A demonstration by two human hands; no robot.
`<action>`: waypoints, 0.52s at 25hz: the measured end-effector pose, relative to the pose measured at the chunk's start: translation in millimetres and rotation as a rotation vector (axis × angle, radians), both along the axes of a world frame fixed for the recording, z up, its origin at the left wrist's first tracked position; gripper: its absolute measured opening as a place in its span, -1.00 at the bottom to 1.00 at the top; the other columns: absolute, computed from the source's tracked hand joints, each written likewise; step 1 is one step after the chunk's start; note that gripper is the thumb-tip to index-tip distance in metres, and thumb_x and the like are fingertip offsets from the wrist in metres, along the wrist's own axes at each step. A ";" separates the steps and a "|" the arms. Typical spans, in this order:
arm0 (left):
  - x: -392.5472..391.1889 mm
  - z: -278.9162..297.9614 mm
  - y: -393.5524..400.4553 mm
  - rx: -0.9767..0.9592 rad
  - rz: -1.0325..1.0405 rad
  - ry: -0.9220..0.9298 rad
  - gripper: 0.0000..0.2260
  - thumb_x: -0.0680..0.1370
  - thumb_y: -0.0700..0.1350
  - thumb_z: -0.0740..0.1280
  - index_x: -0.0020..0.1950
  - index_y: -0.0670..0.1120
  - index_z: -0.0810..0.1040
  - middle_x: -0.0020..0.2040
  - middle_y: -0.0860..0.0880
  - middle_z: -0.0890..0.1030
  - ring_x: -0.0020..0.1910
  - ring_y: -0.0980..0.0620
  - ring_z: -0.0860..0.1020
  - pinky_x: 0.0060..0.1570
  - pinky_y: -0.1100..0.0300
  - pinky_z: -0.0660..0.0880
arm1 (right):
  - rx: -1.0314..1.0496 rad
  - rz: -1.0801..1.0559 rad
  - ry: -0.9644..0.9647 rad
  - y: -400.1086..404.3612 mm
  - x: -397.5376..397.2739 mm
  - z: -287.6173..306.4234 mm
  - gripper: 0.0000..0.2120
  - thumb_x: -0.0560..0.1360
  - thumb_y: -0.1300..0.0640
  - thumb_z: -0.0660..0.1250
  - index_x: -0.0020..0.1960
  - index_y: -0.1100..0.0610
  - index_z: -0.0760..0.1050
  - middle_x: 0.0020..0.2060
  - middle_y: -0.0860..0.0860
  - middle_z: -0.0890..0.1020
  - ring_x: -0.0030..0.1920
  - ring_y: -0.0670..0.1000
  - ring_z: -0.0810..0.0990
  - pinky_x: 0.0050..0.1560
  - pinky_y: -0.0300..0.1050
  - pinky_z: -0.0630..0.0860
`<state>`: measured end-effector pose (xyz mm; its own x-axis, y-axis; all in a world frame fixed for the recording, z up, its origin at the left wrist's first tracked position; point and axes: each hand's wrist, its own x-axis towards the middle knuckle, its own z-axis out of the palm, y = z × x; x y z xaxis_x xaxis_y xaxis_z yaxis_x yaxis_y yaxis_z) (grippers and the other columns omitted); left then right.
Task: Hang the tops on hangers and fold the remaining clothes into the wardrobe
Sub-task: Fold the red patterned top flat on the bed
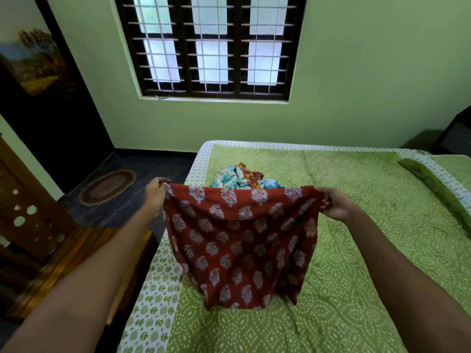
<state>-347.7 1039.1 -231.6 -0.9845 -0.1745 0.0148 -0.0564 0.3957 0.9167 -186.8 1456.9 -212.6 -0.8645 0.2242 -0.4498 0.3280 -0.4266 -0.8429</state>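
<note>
- One red printed garment (239, 240) is held up over the bed (356, 238), stretched between two hands; its lower edge hangs down to the bedspread at about 6 o'clock of the frame.
- The left hand (155, 193) is seen at 9 o'clock of the garment, its fingers curled round the upper left corner of the cloth; the grip is clenched on the fabric.
- The right hand (336, 203) is seen at 3 o'clock of the garment, its fingers bunched on the upper right corner; here too the grip is closed on the cloth.
- One small pile of clothes (244, 177) lies on the bed just behind the garment, at 12 o'clock of it. At least three different prints can be counted in it: a white and teal floral, an orange and red one, and a light blue one. The exact number of pieces cannot be told.
- One green bedspread with a white dotted pattern covers the bed; one fold in it runs along the 3 o'clock side.
- One oval rug (107, 187) lies on the dark floor at 9 o'clock of the bed.
- One window (211, 47) with three barred sections is set in the green wall at 12 o'clock.
- One wooden piece of furniture (30, 225) stands at 8 o'clock.
</note>
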 end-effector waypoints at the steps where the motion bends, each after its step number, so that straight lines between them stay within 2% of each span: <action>1: -6.6 10.3 3.3 0.014 -0.014 0.033 -0.77 0.60 -0.32 0.12 0.15 -0.30 0.52 0.12 -0.26 0.55 0.06 -0.18 0.51 -0.09 0.19 0.39 | -0.014 -0.038 0.013 6.4 -3.4 8.9 -0.83 0.12 0.14 0.55 -0.34 0.16 0.65 -0.44 0.00 0.61 -0.52 -0.10 0.52 -0.51 -0.33 0.43; 3: -16.9 30.2 11.9 0.048 -0.048 0.085 -0.76 0.59 -0.35 0.13 0.15 -0.29 0.53 0.09 -0.24 0.57 0.05 -0.16 0.53 -0.05 0.15 0.44 | -0.028 -0.069 0.052 12.0 -7.5 26.7 -0.83 0.21 0.16 0.43 -0.23 0.22 0.64 -0.35 0.08 0.67 -0.39 0.00 0.64 -0.41 -0.22 0.57; 5: -27.1 42.5 21.9 -0.005 -0.113 0.103 -0.73 0.57 -0.39 0.13 0.16 -0.28 0.55 0.14 -0.25 0.57 0.10 -0.18 0.53 0.05 0.10 0.46 | -0.032 -0.143 0.001 17.4 -10.2 35.8 -0.81 0.37 0.12 0.34 -0.14 0.24 0.60 -0.30 0.13 0.68 -0.32 0.08 0.67 -0.37 -0.07 0.61; 7: -37.4 47.5 31.7 -0.065 -0.170 0.110 -0.70 0.56 -0.41 0.12 0.17 -0.25 0.57 0.17 -0.22 0.57 0.16 -0.18 0.52 0.12 0.10 0.44 | -0.095 -0.182 -0.022 24.8 -12.7 33.0 -0.62 0.54 0.02 0.18 -0.14 0.29 0.62 -0.23 0.20 0.68 -0.28 0.14 0.67 -0.38 0.04 0.61; 8: -40.6 50.1 36.3 -0.061 -0.178 0.114 -0.69 0.55 -0.42 0.12 0.17 -0.24 0.57 0.17 -0.21 0.58 0.18 -0.18 0.52 0.13 0.13 0.44 | -0.108 -0.186 -0.025 25.4 -11.8 32.4 -0.59 0.57 0.01 0.13 -0.13 0.29 0.61 -0.22 0.21 0.68 -0.27 0.14 0.67 -0.37 0.05 0.61; 10: -44.9 54.7 46.6 -0.034 -0.184 0.111 -0.67 0.54 -0.43 0.11 0.19 -0.27 0.56 0.18 -0.22 0.57 0.17 -0.15 0.53 0.11 0.19 0.42 | -0.090 -0.229 -0.031 27.0 -10.4 29.9 -0.68 0.59 0.07 0.11 -0.10 0.23 0.56 -0.27 0.17 0.68 -0.31 0.10 0.67 -0.34 0.01 0.63; 13: -48.4 60.2 60.5 0.001 -0.210 0.099 -0.67 0.54 -0.44 0.11 0.20 -0.28 0.55 0.16 -0.20 0.57 0.07 -0.13 0.56 0.00 0.28 0.44 | -0.005 -0.256 0.002 31.6 -3.0 30.2 -0.68 0.60 0.14 0.12 -0.18 0.18 0.59 -0.34 0.09 0.67 -0.33 0.05 0.65 -0.29 -0.09 0.62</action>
<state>-396.1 1099.7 -171.5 -0.9930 0.0337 0.1129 0.1171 0.3883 0.9141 -189.8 1488.5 -182.4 -0.7807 0.4339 -0.4496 0.2065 -0.5000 -0.8410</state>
